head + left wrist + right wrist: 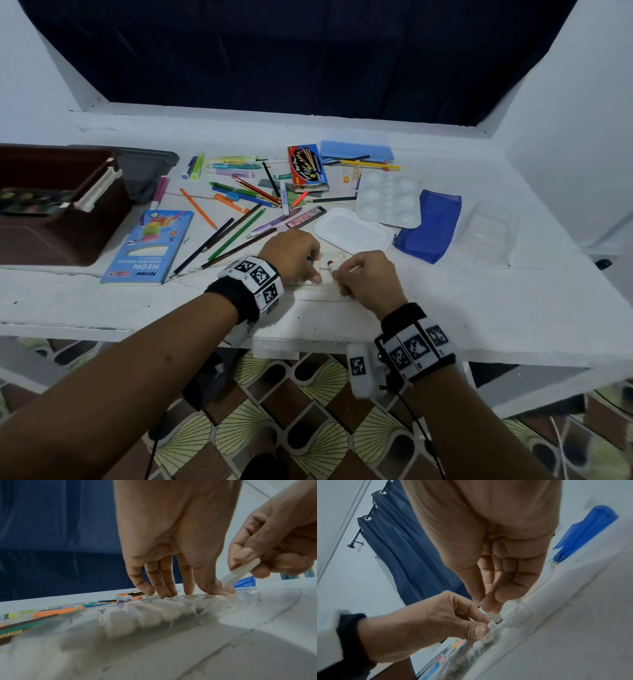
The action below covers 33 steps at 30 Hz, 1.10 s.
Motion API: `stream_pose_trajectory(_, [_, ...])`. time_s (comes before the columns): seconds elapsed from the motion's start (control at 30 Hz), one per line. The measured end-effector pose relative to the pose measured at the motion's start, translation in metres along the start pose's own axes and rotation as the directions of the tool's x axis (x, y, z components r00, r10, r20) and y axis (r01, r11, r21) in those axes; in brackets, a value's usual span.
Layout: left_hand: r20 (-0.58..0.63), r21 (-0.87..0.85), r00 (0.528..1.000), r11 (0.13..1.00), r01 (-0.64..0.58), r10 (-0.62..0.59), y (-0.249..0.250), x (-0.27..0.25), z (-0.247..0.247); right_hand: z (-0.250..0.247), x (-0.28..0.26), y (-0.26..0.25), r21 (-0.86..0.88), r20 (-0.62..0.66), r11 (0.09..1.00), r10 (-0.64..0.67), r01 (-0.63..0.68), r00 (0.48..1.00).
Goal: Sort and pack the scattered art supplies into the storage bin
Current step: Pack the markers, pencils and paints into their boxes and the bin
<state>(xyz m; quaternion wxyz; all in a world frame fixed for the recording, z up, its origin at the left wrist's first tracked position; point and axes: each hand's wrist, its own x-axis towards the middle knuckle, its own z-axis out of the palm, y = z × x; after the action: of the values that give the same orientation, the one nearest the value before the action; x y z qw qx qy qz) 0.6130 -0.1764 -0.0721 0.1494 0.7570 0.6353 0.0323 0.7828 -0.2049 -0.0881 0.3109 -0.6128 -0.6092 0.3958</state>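
A clear plastic tray (pixel 145 615) with a row of white markers lies near the table's front edge, between my hands (pixel 322 277). My left hand (pixel 294 257) arches over it, fingertips (pixel 164 592) and thumb down on the tray; in the right wrist view thumb and forefinger pinch its edge (pixel 491 625). My right hand (pixel 363 277) pinches a white marker (pixel 240 573) with a brown end (pixel 331 264), its tip at the tray (pixel 495 617). The brown storage bin (pixel 51 236) stands at the far left with a paint set inside.
Loose pencils and pens (pixel 233 226) lie scattered mid-table, beside a blue Neon pencil box (pixel 150 246) and a red pencil box (pixel 308 168). To the right lie a white palette (pixel 388 198), a white lid (pixel 352 229), a blue pouch (pixel 431 226) and a clear case (pixel 486 233). A grey lid (pixel 147 171) sits behind the bin.
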Motion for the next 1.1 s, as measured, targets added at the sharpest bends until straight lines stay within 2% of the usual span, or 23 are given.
stream_pose_trajectory(0.13, [0.009, -0.055, 1.0, 0.998, 0.014, -0.013, -0.004, 0.0, -0.002, 0.012, 0.011, -0.012, -0.073, 0.045, 0.997, 0.03, -0.026, 0.999])
stream_pose_trajectory(0.43, [-0.012, -0.031, 0.999, 0.999, 0.032, -0.032, -0.005, 0.006, 0.001, 0.022, 0.03, -0.014, -0.207, 0.075, 0.975, 0.099, -0.082, 0.992])
stream_pose_trajectory(0.6, [-0.009, -0.043, 0.999, 0.998, 0.045, -0.046, -0.006, 0.008, 0.0, 0.023, 0.034, -0.014, -0.286, 0.075, 0.956, 0.088, -0.063, 0.993])
stream_pose_trajectory(1.1, [0.022, -0.019, 1.0, 1.0, 0.016, -0.015, -0.007, 0.011, -0.003, 0.026, 0.045, -0.017, -0.339, 0.089, 0.94, 0.069, -0.035, 0.994])
